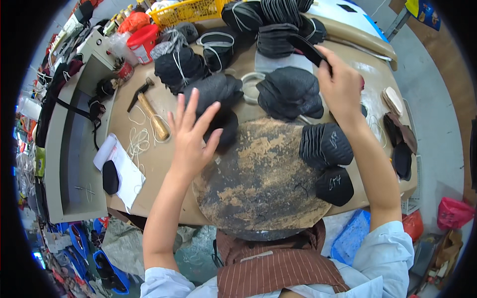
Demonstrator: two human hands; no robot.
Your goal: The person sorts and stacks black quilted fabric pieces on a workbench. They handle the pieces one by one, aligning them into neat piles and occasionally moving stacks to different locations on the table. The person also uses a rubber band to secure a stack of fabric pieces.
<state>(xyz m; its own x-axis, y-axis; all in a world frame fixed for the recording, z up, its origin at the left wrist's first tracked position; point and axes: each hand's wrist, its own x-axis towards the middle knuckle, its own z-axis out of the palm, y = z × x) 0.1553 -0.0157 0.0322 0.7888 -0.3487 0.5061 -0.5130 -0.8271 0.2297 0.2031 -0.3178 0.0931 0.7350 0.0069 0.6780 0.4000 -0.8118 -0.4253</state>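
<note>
Hands (343, 82) number two, right gripping one dark piece (308, 50); hammers (153, 115), one.

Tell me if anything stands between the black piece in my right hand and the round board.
In this view, a dark pile lies between the black piece in your right hand and the board. The piece's height is unclear.

A yellow basket (189, 13) stands at the back of the table (181, 212), with a red bucket (143, 43) near it on the left. Closer lies a wooden-handled hammer (154, 118), loose white string (138, 142) and some paper (128, 185) near it. A pink bag (454, 213) rests at far right.
</note>
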